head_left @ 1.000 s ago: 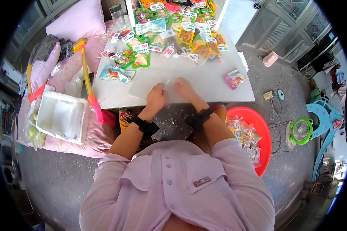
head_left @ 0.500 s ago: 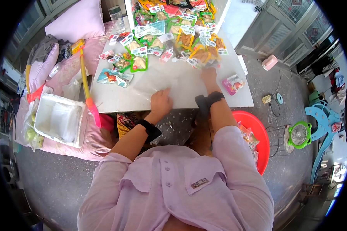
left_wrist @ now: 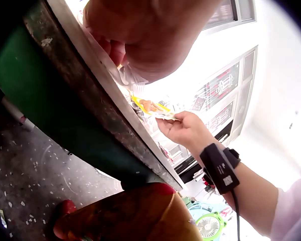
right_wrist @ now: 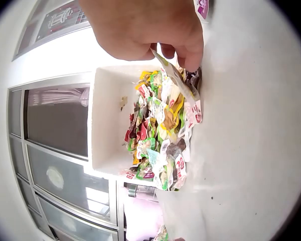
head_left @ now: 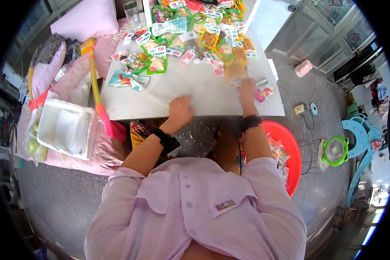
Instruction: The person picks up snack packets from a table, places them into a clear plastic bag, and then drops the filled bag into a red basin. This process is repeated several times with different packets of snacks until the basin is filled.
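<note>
My right hand (head_left: 247, 92) pinches a yellow-edged food packet (head_left: 236, 71) above the right part of the white table (head_left: 208, 95). The left wrist view shows this packet (left_wrist: 149, 105) raised at the fingertips of the right hand (left_wrist: 184, 129); in the right wrist view it is seen nearly edge-on. Near the front edge, my left hand (head_left: 180, 112) has curled fingers at a thin clear plastic bag (left_wrist: 133, 76), whose outline is faint from above. Many colourful packets (head_left: 175, 43) lie in a heap behind both hands, spilling from a white foam box (right_wrist: 110, 120).
A purple-pink packet (head_left: 264, 91) lies right of the right hand, a blue-white one (head_left: 128, 80) at the table's left. A red basin (head_left: 294, 151) of packets stands below right. An empty foam box (head_left: 65, 130) and a yellow-handled tool (head_left: 95, 82) lie on the pink bedding.
My right hand moved from beside the left hand to the packet heap, took a yellow packet and drew it back toward the front right. My left hand shifted slightly and stays near the front edge.
</note>
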Available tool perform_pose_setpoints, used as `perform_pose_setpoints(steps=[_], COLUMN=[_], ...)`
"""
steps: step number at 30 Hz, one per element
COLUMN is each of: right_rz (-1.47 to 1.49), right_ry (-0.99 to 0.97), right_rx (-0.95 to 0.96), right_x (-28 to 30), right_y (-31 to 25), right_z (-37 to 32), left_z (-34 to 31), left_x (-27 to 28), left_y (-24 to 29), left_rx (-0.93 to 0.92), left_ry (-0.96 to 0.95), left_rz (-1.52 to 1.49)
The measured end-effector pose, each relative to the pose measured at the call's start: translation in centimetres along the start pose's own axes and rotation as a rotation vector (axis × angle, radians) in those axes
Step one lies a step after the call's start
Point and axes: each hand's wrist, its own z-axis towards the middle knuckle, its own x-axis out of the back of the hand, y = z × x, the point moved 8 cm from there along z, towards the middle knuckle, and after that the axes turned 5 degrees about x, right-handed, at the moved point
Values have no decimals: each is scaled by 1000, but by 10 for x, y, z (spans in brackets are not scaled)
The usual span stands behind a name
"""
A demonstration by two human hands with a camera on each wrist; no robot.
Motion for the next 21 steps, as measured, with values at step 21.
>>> perform_pose_setpoints(steps=[21], right_rz=[292], right_ry=[-108], right_rx=[-499], right_x=[22], right_y=[-57], right_z=[-106], left_z=[6], left_x=[-22], left_y=[15], left_rx=[104], left_ry=[-214], left_rz=[-28])
